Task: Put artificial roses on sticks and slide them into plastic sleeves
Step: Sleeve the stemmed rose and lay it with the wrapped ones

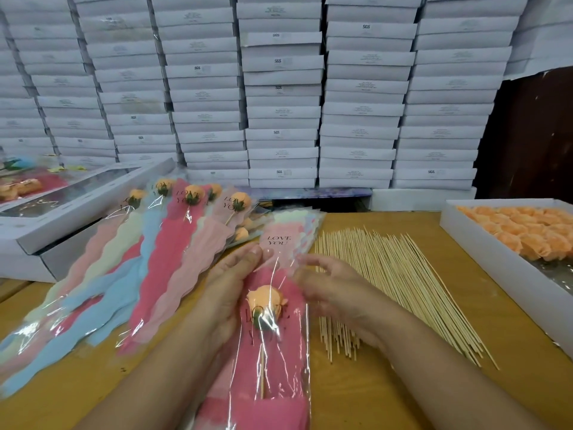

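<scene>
An orange rose [266,301] on its stick [262,378] sits inside a pink plastic sleeve [280,361].

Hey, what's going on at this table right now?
A person is packing artificial roses. An orange rose on a stick sits inside a pink sleeve. The left hand holds the sleeve's side, and the right hand is at its other edge, blurred. Finished sleeved roses fan out on the left. Loose sticks and a box of roses wait on the right.
</scene>
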